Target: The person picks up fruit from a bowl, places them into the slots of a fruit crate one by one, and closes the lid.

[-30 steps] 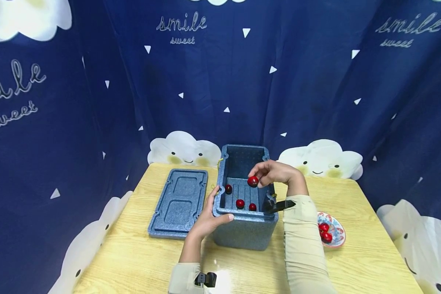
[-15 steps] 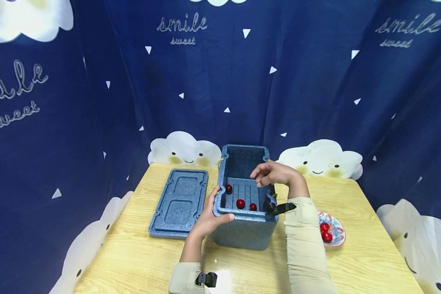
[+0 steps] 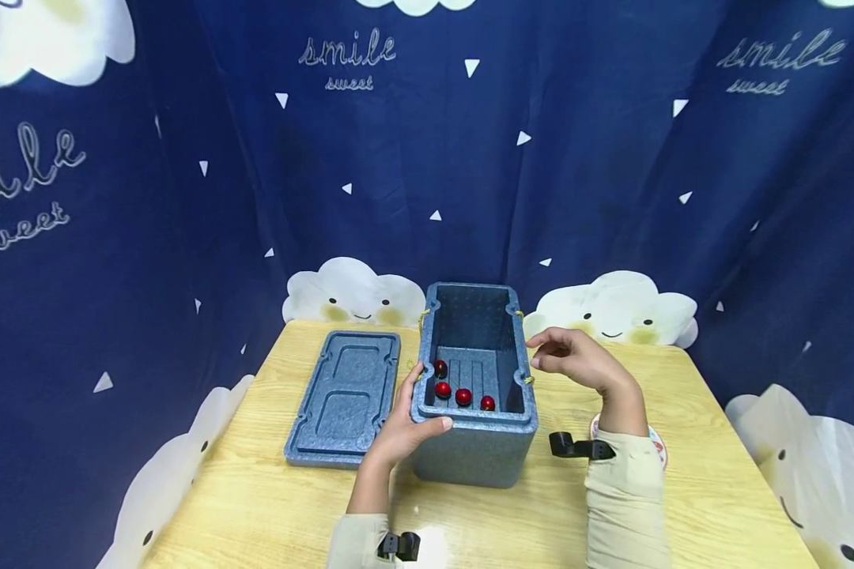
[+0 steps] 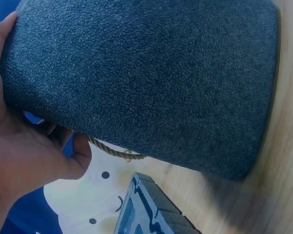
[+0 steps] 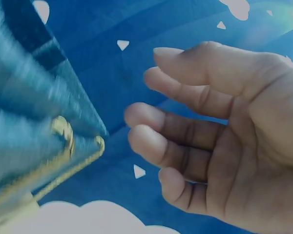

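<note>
The fingers of my left hand [image 3: 404,425] grip the near left corner of the lidless blue box [image 3: 470,457], presumably to steady it; four cherries [image 3: 463,397] lie inside, toward the near end. My right hand [image 3: 582,362] hangs just beside it, fingers loosely bent, holding nothing. The lid [image 3: 345,399] lies left, seemingly for access. Pale wooden surface [image 3: 256,498]; dish [image 3: 659,447] mostly hidden; navy cloud-print curtain [image 3: 384,150] behind.

Box [image 3: 474,450] between left fingers [image 3: 409,382] and right fingers [image 3: 545,338]: mottled blue-grey; its rope [image 4: 112,151], twisted gold. Cherries [image 3: 463,397], right of the left fingers: deep red. Lid [image 3: 349,415], left of the same fingers: mottled blue-grey. Table [image 3: 256,498] beneath both: pale yellow woodgrain. Curtain [image 3: 398,142] beyond: navy, with white triangles [image 3: 472,67] and clouds [image 3: 356,286].
</note>
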`<state>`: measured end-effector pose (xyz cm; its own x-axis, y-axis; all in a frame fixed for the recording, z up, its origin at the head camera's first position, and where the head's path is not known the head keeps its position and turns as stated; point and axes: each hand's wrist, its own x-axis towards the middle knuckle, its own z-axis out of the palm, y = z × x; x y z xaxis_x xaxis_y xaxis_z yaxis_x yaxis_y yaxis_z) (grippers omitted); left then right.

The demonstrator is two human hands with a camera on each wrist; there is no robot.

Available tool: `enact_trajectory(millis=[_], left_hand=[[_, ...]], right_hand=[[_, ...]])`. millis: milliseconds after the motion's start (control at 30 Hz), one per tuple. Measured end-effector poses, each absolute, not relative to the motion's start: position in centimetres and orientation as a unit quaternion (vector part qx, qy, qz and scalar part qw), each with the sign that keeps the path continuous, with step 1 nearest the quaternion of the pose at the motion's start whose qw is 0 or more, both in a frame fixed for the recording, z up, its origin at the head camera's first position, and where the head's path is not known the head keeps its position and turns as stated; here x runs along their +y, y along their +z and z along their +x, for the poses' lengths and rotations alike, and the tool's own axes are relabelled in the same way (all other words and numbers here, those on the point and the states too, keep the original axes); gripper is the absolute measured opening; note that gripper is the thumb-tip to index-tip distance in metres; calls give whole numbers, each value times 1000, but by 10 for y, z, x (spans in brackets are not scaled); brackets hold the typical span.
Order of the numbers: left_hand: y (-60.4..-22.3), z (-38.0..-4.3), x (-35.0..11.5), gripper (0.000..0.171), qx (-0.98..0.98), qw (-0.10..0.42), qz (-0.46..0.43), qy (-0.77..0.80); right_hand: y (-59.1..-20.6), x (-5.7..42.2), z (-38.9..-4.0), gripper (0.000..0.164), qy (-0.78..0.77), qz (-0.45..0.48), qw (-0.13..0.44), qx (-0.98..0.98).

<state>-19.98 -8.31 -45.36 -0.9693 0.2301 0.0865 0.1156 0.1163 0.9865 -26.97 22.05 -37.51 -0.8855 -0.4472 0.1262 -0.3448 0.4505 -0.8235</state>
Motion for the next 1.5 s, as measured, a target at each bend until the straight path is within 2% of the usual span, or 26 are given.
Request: enact_trajectory(millis=[133, 633, 867, 1067, 1200, 1500], left_hand=[[-454, -201, -84, 97, 744, 44, 119, 657], [-454, -199, -88, 97, 738, 47, 118, 663], [-470, -210, -87, 99, 733, 42, 119, 668], [-491, -219, -86, 100, 739, 33, 112, 664], [-493, -218, -84, 100, 739, 29, 111, 664], [-490, -218, -83, 98, 740, 35, 110, 663]], right_hand=[[-383, 230, -261, 24, -458, -198, 15, 867], [-423, 243, -234, 29, -478, -95, -63, 871], [-451, 262, -223, 30, -516, -98, -98, 845], [-461, 277, -211, 33, -526, -71, -99, 842], [-462, 283, -201, 36, -498, -24, -86, 862], [-484, 310, -194, 34, -497, 4, -92, 863]])
